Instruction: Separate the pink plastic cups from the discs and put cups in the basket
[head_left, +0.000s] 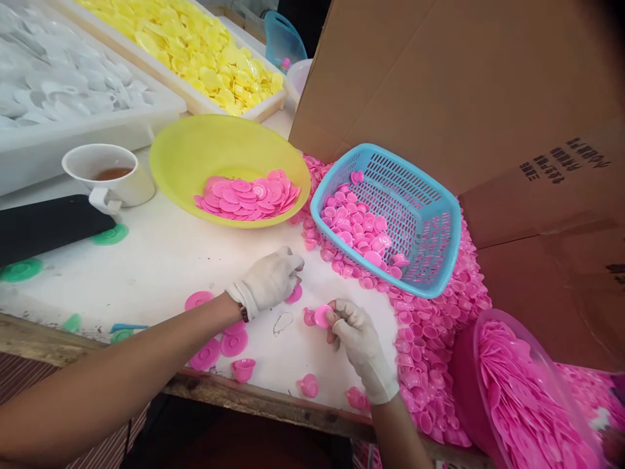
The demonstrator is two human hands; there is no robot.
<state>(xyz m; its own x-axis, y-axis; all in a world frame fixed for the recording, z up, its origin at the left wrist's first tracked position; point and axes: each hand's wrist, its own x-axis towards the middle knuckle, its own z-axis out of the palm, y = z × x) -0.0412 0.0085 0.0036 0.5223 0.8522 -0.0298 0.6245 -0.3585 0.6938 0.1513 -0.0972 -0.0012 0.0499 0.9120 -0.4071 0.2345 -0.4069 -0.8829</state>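
Note:
Both my hands wear white gloves over a white table top (161, 260). My left hand (270, 280) is closed, its fingers curled down on a flat pink disc (294, 295) lying on the table. My right hand (359, 342) pinches a small pink cup (323, 316) between thumb and fingertips, just above the table. Loose pink discs (233, 342) and little pink cups (243, 369) lie near the table's front edge. A yellow bowl (195, 146) behind my left hand holds a stack of pink discs. A blue basket (430, 215) holds small pink cups.
A heap of pink cups (439, 326) covers the table's right side below a cardboard box (463, 78). A pink tub (488, 365) of pink parts stands at right. A white teacup (110, 174), black phone (43, 225), green discs (111, 234), and trays of white (63, 71) and yellow (195, 45) parts lie left.

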